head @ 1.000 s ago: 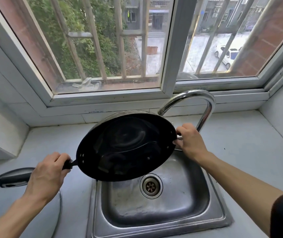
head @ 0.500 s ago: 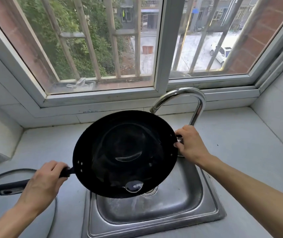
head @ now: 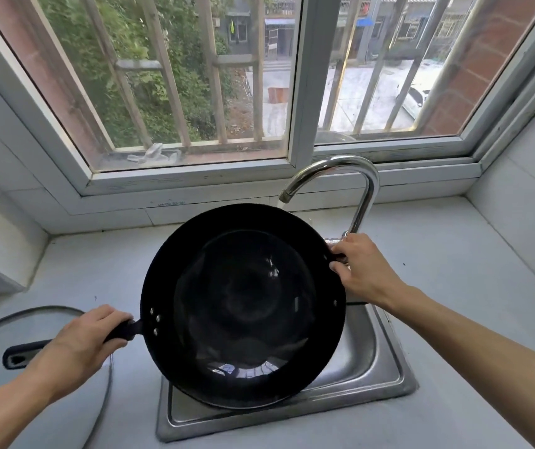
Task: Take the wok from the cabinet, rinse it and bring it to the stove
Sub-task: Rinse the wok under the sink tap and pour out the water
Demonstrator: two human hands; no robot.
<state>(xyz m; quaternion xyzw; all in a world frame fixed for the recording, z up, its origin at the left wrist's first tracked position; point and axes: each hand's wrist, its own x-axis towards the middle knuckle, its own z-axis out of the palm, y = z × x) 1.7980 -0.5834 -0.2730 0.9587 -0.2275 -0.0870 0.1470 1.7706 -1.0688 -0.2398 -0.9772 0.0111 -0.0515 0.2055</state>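
A black wok (head: 243,306) hangs over the steel sink (head: 386,361), its inside facing up toward me. A little water pools at its near edge. My left hand (head: 78,345) grips the wok's long black handle at the left. At the wok's right rim my right hand (head: 360,270) has its fingers and thumb curled round the small side handle, right by the tap's base. The curved chrome tap (head: 350,176) arches over the wok's far rim, and a thin stream seems to fall from its spout.
A glass lid (head: 32,322) lies on the grey counter (head: 454,254) at the left, under my left hand. A barred window runs along the wall behind the sink. White tiled walls close in the counter on both sides.
The wok has dropped from a steep tilt to lie flatter and lower over the sink, and water now sits in it. Both hands keep their places on it.
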